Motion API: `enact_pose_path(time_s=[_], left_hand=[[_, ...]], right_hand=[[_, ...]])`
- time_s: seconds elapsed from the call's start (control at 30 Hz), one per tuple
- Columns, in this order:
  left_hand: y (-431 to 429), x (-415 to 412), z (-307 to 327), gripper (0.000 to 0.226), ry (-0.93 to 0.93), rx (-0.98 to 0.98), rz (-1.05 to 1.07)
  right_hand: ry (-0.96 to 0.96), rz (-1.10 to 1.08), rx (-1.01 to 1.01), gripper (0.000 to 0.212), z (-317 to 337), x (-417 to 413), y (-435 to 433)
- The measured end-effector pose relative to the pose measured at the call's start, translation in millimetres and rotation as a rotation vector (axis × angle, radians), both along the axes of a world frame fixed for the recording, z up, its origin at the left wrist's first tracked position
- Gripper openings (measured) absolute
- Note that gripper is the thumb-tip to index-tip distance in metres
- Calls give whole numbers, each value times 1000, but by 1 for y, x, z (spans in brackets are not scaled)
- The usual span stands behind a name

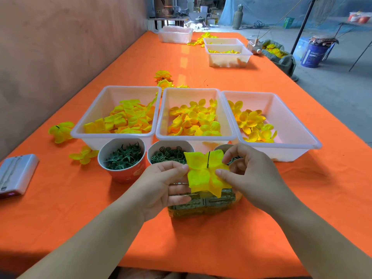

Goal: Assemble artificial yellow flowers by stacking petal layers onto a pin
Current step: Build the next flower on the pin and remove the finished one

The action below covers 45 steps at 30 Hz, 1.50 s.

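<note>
Early yet: one petal layer (203, 176) on pin (208, 160).
Left hand (161, 184), right hand (251, 178) pinch its edges; spare layers (193, 121) wait beyond.

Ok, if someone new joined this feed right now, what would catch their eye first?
The bright yellow petal layer at centre, pinched between the left hand and right hand, with a dark pin poking up through it. Behind it, three white bins of loose petals stand in a row on the vivid orange table.
</note>
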<state>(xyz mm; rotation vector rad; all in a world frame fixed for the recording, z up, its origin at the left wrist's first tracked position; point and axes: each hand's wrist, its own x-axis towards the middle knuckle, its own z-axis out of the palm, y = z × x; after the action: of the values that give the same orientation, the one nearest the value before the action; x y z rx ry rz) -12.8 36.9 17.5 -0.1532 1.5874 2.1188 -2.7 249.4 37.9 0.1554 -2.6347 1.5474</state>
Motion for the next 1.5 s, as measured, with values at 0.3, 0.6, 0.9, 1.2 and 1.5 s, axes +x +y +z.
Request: enact_pose_path(time_s=[0.3,0.6,0.9,1.2,1.5], left_hand=[[-2,-4,-1,20,-28,7,10],[1,-3,2,25,37,-9,21],[0,-3,2,29,40,-23,27],[-1,-2,4,31,28,-25,32],[-9,-2,4,16,119,-219,-5]], right_hand=[[2,12,-71,12,-2,-7,2],[16,14,14,18,4,-22,2],[200,67,153,28,11,-11,-2],[160,149,138,8,-3,-19,-10],[132,230,-9,9,-17,-25,-7]])
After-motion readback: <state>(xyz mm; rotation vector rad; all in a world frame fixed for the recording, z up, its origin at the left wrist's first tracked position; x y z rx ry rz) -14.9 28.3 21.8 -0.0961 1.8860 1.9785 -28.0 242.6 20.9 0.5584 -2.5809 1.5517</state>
